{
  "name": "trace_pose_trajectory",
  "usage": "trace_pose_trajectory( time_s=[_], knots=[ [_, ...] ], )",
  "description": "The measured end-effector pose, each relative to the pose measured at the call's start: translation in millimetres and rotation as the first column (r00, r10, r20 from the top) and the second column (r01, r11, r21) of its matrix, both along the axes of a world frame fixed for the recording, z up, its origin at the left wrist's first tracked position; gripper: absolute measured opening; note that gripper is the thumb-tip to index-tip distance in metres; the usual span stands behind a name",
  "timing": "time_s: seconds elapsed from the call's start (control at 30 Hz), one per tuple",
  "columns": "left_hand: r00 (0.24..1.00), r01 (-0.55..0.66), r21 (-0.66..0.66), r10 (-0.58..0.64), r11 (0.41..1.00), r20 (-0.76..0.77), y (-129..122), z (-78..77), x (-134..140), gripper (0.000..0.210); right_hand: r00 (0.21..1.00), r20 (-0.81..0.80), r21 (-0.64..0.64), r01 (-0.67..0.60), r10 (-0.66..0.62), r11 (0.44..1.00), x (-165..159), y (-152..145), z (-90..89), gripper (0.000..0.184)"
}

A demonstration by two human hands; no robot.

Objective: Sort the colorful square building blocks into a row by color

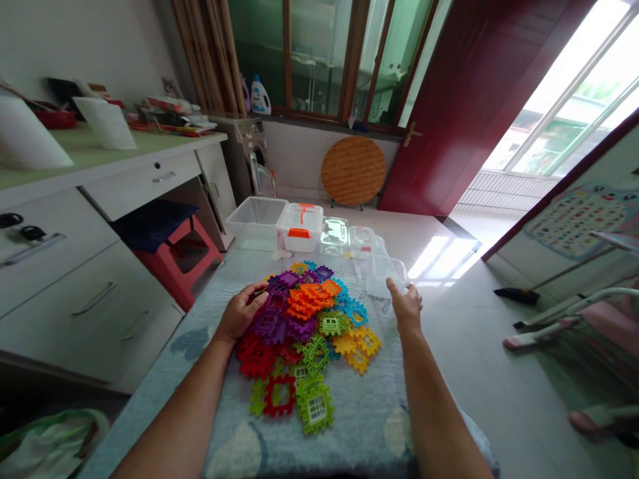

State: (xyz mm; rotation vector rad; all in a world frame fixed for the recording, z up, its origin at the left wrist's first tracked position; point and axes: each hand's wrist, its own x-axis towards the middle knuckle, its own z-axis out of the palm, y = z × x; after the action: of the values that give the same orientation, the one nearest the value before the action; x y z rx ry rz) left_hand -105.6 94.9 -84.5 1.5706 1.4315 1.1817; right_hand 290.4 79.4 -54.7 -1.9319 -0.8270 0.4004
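Observation:
A heap of colourful plastic interlocking building tiles covers the middle of the cloth-covered table point(359, 412). Purple tiles point(269, 322) lie at its left, a stack of orange tiles point(309, 301) on top, red tiles point(255, 356) at the lower left, green tiles point(315, 407) nearest me, and yellow tiles point(358, 344) at the right. My left hand point(243, 311) rests against the heap's left side, thumb and forefinger apart beside the purple tiles. My right hand point(407, 306) grips the near right corner of a clear plastic box point(380, 274); its fingers are partly hidden.
Along the table's far edge stand an open clear bin point(257, 223), a lidded box with orange clips point(301, 229) and other clear containers point(335, 234). A red stool point(184, 249) is beneath the desk at left. A round wooden tabletop point(353, 171) leans on the far wall.

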Motion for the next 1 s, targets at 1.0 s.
trace_pose_trajectory(
  time_s=[1.0],
  knots=[
    [0.999,0.004,-0.057,-0.002,0.998,0.046,-0.8,-0.5,-2.1,0.055,0.921,0.389,0.234,-0.098,0.000,0.967,-4.7,82.4,-33.4,0.092]
  ],
)
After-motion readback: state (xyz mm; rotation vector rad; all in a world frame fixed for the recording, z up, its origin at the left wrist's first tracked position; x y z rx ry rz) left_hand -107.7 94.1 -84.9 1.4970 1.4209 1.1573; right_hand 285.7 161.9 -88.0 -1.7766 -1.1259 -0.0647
